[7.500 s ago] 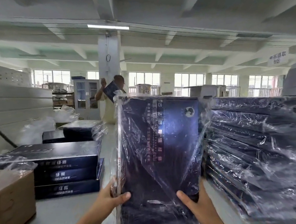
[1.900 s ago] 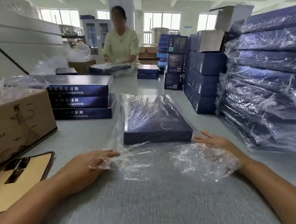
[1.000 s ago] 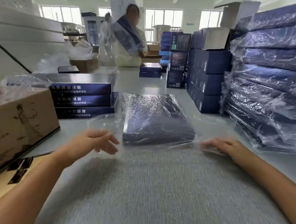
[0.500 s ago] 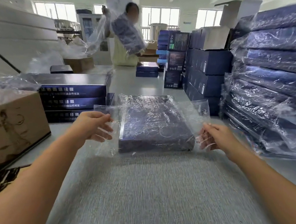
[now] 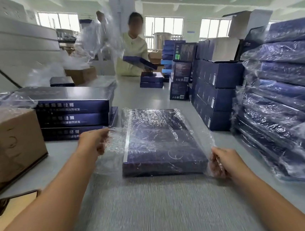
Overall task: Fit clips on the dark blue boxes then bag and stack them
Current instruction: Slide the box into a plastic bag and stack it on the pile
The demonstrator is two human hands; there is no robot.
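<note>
On table (image 5: pixel 157 208), left hand (image 5: pixel 94 142) and right hand (image 5: pixel 222 161) now pinch bag (image 5: pixel 112 152) flaps wider.

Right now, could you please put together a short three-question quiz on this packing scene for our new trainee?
1. True or false: the dark blue box in front of the person lies flat on the table inside a clear plastic bag.
2. Which hand grips the bag's loose plastic at the box's near right corner? A) the left hand B) the right hand C) neither
3. Fill in: the stack of bagged boxes stands on the person's ____ side.

Key: 1 true; 2 B; 3 right.
</note>
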